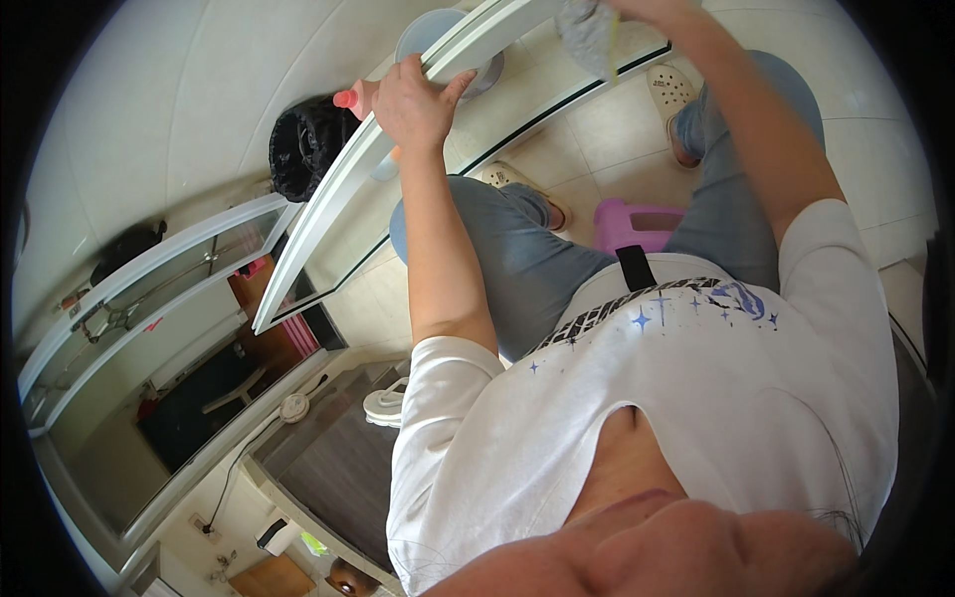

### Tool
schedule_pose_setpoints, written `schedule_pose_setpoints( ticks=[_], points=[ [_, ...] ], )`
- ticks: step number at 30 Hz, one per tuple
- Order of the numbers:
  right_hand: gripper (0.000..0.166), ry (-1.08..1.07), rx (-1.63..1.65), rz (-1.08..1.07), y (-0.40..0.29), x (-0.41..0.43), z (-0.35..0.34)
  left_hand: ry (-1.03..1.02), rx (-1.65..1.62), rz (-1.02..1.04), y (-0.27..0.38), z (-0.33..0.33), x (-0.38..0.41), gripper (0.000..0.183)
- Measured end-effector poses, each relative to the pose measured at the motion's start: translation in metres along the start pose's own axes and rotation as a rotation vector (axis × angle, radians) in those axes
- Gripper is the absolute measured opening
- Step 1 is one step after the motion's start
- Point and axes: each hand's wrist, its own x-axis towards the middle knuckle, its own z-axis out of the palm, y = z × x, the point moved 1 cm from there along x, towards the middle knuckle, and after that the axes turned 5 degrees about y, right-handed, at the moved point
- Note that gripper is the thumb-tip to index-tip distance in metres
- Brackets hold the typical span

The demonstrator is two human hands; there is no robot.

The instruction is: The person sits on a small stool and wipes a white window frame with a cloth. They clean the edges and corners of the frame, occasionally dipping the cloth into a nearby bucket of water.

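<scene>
My left hand (418, 108) grips the top edge of a white-framed glass panel (321, 201). Its fingers lie over the frame and the thumb rests on the near side. At the top of the picture, my right hand (649, 10) is partly cut off by the edge. It holds a grey cloth (589, 37) with a yellow edge against or close to the glass; contact cannot be made out. Behind the panel, beside my left hand, stands a pink bottle (361, 99) with a red cap.
A bin with a black liner (306, 149) and a translucent bucket (425, 33) stand beyond the panel. Under me is a pink plastic stool (623, 225) on the tiled floor (604, 138). To the left are a white-framed window (149, 291), a corded round device (294, 407) and white slippers (384, 403).
</scene>
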Motion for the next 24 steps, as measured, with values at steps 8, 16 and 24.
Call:
schedule_pose_setpoints(
  ticks=[8, 16, 24],
  points=[
    [0.023, -0.139, 0.108, 0.329, -0.007, 0.001, 0.017, 0.119, -0.070, 0.009, 0.017, 0.006, 0.006, 0.064],
    [0.016, -0.081, 0.143, 0.072, -0.085, 0.008, 0.049, 0.120, -0.056, 0.019, 0.010, -0.001, -0.003, 0.064],
    [0.029, 0.162, -0.183, 0.328, 0.037, -0.009, -0.018, 0.128, -0.006, 0.061, 0.006, 0.003, 0.001, 0.070]
  ],
)
